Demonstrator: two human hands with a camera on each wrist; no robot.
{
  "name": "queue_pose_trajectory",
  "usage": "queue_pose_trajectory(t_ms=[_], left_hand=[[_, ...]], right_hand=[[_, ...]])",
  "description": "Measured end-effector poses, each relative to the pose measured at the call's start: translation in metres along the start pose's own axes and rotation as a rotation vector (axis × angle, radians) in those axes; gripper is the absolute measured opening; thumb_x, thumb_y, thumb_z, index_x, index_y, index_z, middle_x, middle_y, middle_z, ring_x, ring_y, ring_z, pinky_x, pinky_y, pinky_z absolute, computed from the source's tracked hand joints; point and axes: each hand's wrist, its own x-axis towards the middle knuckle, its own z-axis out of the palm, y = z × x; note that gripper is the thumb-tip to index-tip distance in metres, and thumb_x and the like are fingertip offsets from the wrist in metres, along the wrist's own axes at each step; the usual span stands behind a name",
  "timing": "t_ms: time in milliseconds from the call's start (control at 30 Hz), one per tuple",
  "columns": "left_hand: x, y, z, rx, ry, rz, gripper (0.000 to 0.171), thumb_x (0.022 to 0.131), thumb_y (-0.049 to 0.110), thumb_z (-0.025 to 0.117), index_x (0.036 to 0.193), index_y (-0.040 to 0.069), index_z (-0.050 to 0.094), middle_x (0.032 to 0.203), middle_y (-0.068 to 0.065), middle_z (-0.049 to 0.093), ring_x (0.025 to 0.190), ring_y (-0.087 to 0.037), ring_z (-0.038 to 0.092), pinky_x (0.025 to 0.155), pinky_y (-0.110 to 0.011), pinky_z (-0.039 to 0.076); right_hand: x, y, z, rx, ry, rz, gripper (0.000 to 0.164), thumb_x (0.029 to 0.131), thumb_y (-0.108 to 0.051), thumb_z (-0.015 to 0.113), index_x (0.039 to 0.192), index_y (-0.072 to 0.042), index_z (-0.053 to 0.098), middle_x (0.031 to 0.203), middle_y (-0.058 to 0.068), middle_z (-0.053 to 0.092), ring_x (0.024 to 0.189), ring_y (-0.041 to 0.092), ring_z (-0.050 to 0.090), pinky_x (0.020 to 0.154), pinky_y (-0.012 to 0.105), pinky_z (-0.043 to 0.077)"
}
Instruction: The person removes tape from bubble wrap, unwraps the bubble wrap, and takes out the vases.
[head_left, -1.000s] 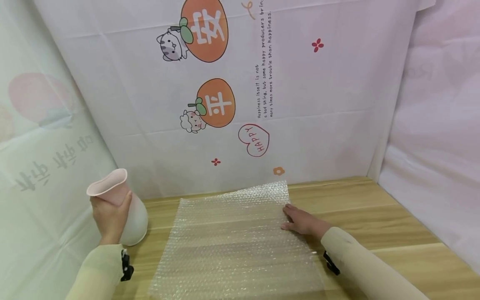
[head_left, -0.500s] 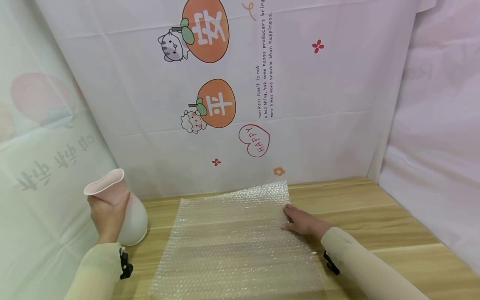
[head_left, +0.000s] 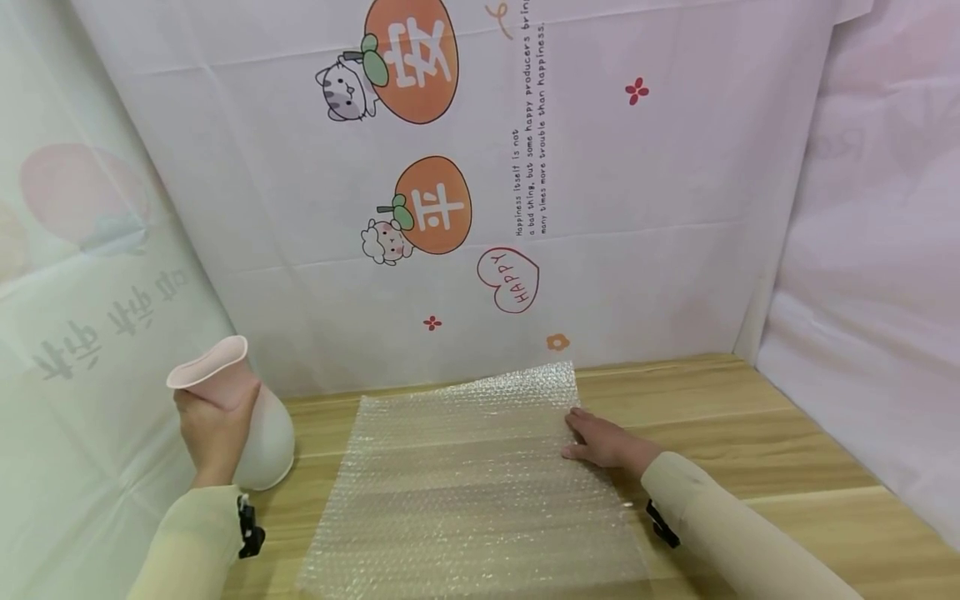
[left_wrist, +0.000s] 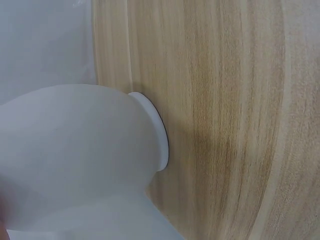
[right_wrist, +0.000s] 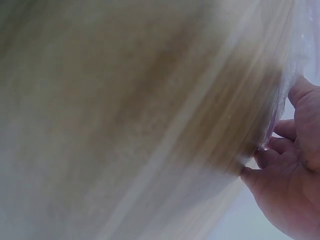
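My left hand (head_left: 216,429) grips the neck of a vase (head_left: 272,446) with a wavy open rim, a pale pink neck and a rounded white body. In the left wrist view the white foot ring of the vase (left_wrist: 152,127) stands at the wooden surface. A transparent sheet of bubble wrap (head_left: 457,492) lies spread out in the middle. My right hand (head_left: 603,442) rests on its right edge, fingertips and thumb at the plastic. From the right wrist view, the fingertips of the right hand (right_wrist: 287,160) touch the sheet's edge.
A wood-grain tabletop (head_left: 750,433) lies under everything. Behind it hangs a white printed cloth (head_left: 660,275), with more cloth (head_left: 885,350) down the right side and pale cloth (head_left: 97,433) along the left, close to the vase.
Over the last second my left hand and the top of the vase have shifted slightly left. The right hand and the bubble wrap have stayed in place.
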Motion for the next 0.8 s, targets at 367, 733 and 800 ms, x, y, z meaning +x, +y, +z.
queue_pose_trajectory(t_ms=[367,733,800], left_hand=[[-0.0017,-0.0008,0.001,-0.016,-0.012,-0.01,0.096,0.076,0.039,0.079,0.149,0.005,0.026,0.13,-0.024,0.049,0.116,-0.04,0.048,0.101,-0.051,0.035],[-0.0069,0.0039,0.0021,-0.068,-0.015,-0.022,0.096,0.077,0.034,0.079,0.151,0.008,0.024,0.139,-0.021,0.042,0.121,-0.036,0.044,0.106,-0.045,0.031],[-0.0078,0.0047,0.0021,-0.089,-0.011,-0.025,0.095,0.077,0.033,0.079,0.151,0.01,0.024,0.14,-0.019,0.041,0.122,-0.034,0.043,0.107,-0.043,0.03]], right_hand=[[-0.0024,0.0,-0.0034,-0.043,0.004,-0.011,0.073,0.095,-0.034,0.062,0.14,0.016,0.035,0.147,0.038,0.026,0.135,0.05,0.026,0.109,0.056,0.024],[-0.0024,0.0061,-0.0023,-0.097,0.013,-0.021,0.076,0.095,-0.041,0.059,0.141,0.015,0.036,0.147,0.037,0.027,0.135,0.051,0.025,0.109,0.057,0.024],[-0.0029,0.0066,-0.0028,-0.101,0.011,-0.016,0.077,0.095,-0.042,0.059,0.142,0.014,0.036,0.148,0.035,0.027,0.136,0.05,0.025,0.109,0.057,0.023]])
